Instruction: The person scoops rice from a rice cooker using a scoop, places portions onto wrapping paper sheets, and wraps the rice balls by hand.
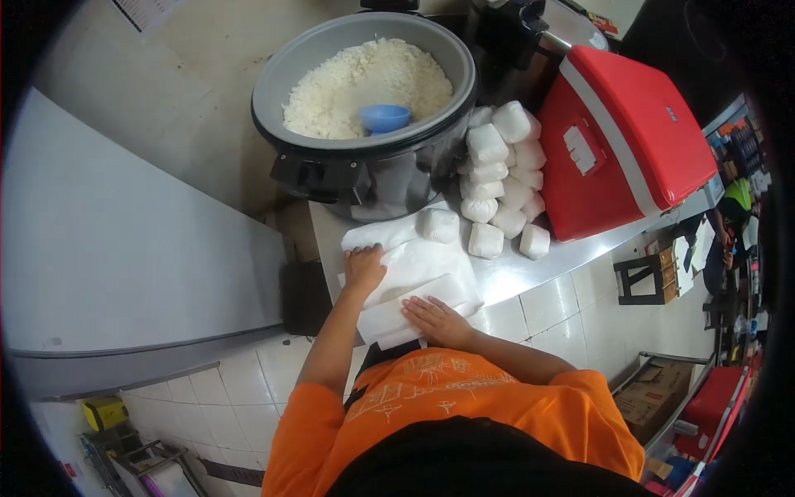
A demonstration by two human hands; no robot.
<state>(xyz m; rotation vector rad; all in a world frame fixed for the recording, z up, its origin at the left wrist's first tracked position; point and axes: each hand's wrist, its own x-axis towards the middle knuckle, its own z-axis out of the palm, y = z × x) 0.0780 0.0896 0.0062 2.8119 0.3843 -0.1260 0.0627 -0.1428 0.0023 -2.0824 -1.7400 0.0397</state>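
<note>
White paper sheets lie on the metal table in front of me. My left hand rests at their left side, fingers curled down on the paper; whether it pinches an edge is too small to tell. Flat on a folded sheet near the table's front edge is my right hand, fingers spread. One wrapped white packet sits on the back of the paper. Beyond it stands a large cooker of white rice with a blue bowl in it. Several wrapped packets are piled to its right.
A red cooler box stands right of the packets on the metal table. Another metal pot is behind. A large grey-white surface fills the left. At right are a stool and a cardboard box.
</note>
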